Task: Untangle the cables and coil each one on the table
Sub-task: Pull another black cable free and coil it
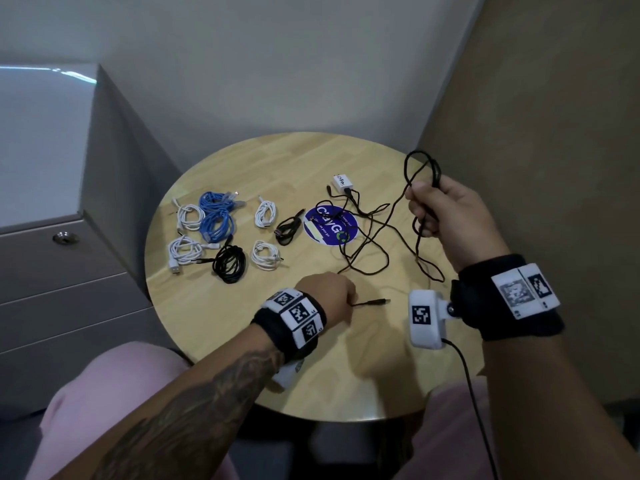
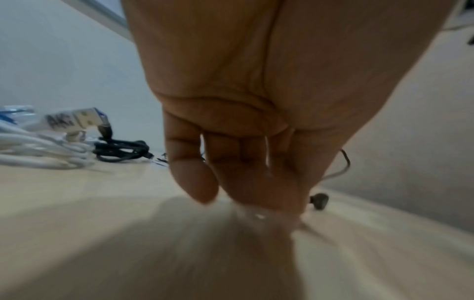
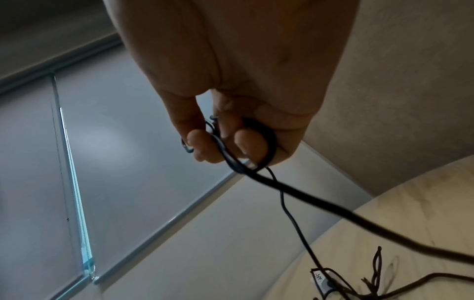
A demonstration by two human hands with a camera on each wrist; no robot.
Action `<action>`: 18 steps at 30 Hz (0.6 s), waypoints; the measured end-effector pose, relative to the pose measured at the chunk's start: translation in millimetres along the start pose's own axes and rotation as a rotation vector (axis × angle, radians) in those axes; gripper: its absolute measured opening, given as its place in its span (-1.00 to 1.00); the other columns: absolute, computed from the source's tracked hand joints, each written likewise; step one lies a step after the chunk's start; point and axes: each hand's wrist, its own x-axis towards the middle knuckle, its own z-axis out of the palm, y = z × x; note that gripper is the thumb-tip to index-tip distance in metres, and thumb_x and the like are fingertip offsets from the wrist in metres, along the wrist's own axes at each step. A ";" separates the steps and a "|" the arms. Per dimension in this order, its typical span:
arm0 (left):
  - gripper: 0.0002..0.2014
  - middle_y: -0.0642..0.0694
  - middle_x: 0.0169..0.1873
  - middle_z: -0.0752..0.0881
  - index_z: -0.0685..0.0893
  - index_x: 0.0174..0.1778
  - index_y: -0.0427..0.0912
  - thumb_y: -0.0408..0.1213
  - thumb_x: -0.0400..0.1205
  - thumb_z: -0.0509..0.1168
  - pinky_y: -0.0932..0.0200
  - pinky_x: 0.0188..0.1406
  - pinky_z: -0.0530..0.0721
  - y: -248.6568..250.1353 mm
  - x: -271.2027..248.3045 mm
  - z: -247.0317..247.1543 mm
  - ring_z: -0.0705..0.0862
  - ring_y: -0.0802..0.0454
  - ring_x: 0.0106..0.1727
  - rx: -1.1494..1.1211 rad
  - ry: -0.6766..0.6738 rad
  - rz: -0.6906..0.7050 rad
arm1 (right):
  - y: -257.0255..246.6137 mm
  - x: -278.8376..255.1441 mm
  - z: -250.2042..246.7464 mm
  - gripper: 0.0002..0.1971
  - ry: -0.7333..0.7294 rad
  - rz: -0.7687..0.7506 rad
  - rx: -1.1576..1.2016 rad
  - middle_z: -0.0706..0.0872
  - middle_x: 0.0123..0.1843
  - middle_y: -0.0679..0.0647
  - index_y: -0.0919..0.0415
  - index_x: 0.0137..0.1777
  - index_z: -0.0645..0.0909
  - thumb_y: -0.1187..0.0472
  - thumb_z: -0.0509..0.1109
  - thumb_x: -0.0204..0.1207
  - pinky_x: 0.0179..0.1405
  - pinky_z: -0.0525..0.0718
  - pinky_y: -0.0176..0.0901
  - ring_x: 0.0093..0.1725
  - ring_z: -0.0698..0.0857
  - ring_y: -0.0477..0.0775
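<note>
- While the right hand (image 1: 446, 211) is raised above the right edge of the round table (image 1: 221, 317), its fingers are curled round a few gathered loops of the thin black cable (image 1: 372, 233), and the rest of that cable trails down and sprawls loosely over the tabletop near the blue sticker (image 1: 330, 225).
- Low over the near side of the table, the left hand (image 1: 327, 294) pinches the same cable just behind its plug end (image 1: 379, 301); the fingers point down at the wood in the wrist view, which is blurred.
- That free end lies nearly flat, its long axis running left to right, with the plug tip pointing toward the person's right.
- Judging from this, the step is feeding slack into the coil; it goes best if the left hand guides the end along without tugging, so crossings near the small white adapter (image 1: 343, 182) loosen rather than tighten.
- Loops in the right hand should stay even in size, each laid beside the last.
- Finished bundles, white (image 1: 266, 213), blue (image 1: 216, 216) and black (image 1: 228, 263), sit well apart on the left side.
</note>
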 end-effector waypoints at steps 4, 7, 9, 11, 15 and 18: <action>-0.90 0.09 -0.25 0.78 0.73 -0.19 0.01 -0.13 0.60 0.34 0.07 -0.10 0.70 -19.3 -5.3 -20.6 0.74 0.05 -0.15 -0.464 0.272 0.013 | -1.1 -5.4 0.4 -0.35 -0.024 0.049 -0.174 0.66 -0.36 0.21 0.09 -0.24 0.79 -0.39 0.12 0.66 -0.23 0.45 -0.05 -0.35 0.53 0.01; -0.83 0.00 -0.27 0.83 0.72 -0.18 0.00 -0.38 0.63 0.34 0.05 -0.18 0.70 -35.1 -14.8 -34.6 0.79 0.10 -0.21 -0.881 0.483 0.080 | 2.9 -5.2 -0.1 -0.16 -0.091 0.189 -0.472 0.81 -0.32 0.12 0.13 -0.31 0.84 -0.52 -0.02 0.60 -0.03 0.55 -0.02 -0.23 0.69 0.06; -0.77 -0.15 -0.25 0.81 0.68 0.03 -0.11 -0.54 0.66 0.26 -0.02 -0.15 0.73 -38.2 -22.4 -44.3 0.81 -0.03 -0.22 -1.094 0.543 0.157 | 13.1 -2.6 -0.8 -0.34 -0.117 0.209 -0.713 0.81 -0.36 -0.01 0.14 -0.28 0.83 -0.43 0.23 0.57 -0.01 0.65 -0.04 -0.14 0.76 0.09; -0.73 -0.19 -0.26 0.79 0.61 0.23 -0.22 -0.58 0.69 0.20 -0.01 -0.11 0.70 -39.1 -30.2 -54.0 0.76 -0.06 -0.34 -1.244 0.568 0.194 | 23.7 -1.1 1.3 -0.35 -0.146 0.193 -0.951 0.79 -0.34 0.03 0.16 -0.23 0.79 -0.48 0.34 0.45 -0.02 0.73 0.01 -0.12 0.78 0.16; -0.78 -0.17 -0.08 0.84 0.64 0.24 -0.30 -0.49 0.72 0.19 0.16 -0.45 0.55 -43.9 -43.6 -66.0 0.48 0.08 -0.48 -1.364 0.603 0.181 | 14.7 -3.9 1.7 -0.04 -0.073 0.211 -1.111 0.76 -0.34 0.09 0.21 -0.34 0.72 -0.74 -0.01 0.32 -0.11 0.69 -0.04 -0.24 0.74 0.19; -0.78 -0.19 -0.03 0.82 0.65 0.20 -0.28 -0.47 0.73 0.15 0.25 -0.56 0.24 -47.7 -48.6 -70.3 0.33 0.12 -0.49 -1.491 0.501 0.208 | 5.3 -9.1 6.7 -0.27 0.070 0.046 -1.058 0.70 -0.34 0.05 0.15 -0.34 0.62 -0.56 0.16 0.49 -0.25 0.54 -0.06 -0.22 0.68 0.18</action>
